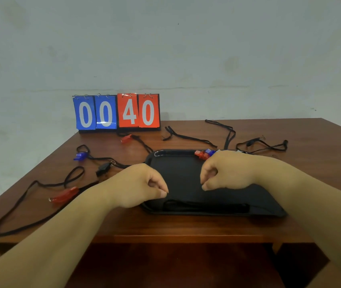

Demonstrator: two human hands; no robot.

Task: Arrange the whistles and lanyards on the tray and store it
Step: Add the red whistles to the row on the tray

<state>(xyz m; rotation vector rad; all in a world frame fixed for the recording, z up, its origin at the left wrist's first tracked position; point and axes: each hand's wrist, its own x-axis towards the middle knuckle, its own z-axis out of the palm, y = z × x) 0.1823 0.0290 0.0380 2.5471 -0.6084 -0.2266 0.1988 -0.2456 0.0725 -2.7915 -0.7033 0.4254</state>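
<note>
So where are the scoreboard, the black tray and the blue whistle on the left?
scoreboard (117,112): head view, centre of its cards.
black tray (182,163): head view, bare far floor.
left blue whistle (80,156): head view, its plastic body.

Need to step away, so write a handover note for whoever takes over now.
Left hand and right hand: over the black tray, fingers curled in a pinch; whether they hold a cord cannot be seen.
Done: red tray whistle and blue tray whistle at the tray's far edge; folded lanyard along its near edge.
Left: on the table, blue whistle, black whistle, near red whistle and far red whistle, corded; loose lanyards behind the tray. Then store the tray.
</note>
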